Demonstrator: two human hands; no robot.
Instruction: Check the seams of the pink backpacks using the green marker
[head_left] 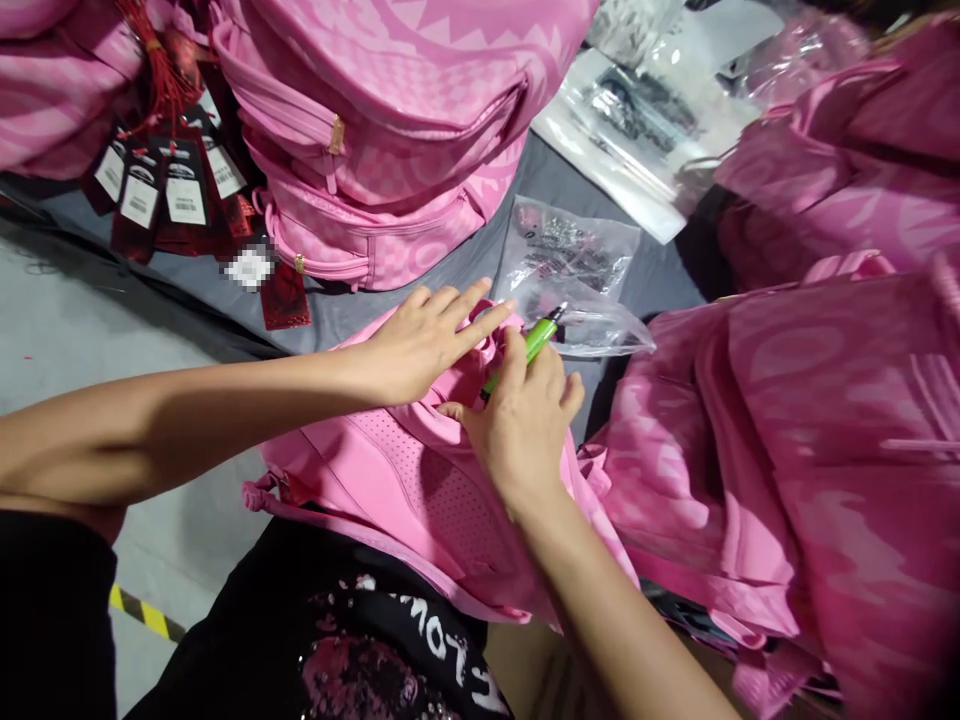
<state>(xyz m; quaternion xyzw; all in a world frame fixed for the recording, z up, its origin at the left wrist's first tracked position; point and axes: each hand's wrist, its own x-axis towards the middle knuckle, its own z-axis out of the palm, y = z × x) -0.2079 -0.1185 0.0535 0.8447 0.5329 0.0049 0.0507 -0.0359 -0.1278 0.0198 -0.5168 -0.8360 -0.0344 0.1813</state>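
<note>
A pink backpack (405, 480) lies on my lap with its mesh back panel up. My left hand (420, 340) rests on its top edge, fingers stretched out flat and pressing the fabric. My right hand (525, 410) is closed around a green lighter (536, 345), whose tip points up and to the right just beyond my left fingertips. My right thumb also touches the backpack's top seam.
Another pink backpack (390, 130) stands on the grey table behind. A bunch of red hang tags (172, 190) lies at the left. Clear plastic bags (570, 270) lie by the lighter. More pink backpacks (810, 440) pile up at the right. Floor with a yellow-black stripe (146, 615) lies at lower left.
</note>
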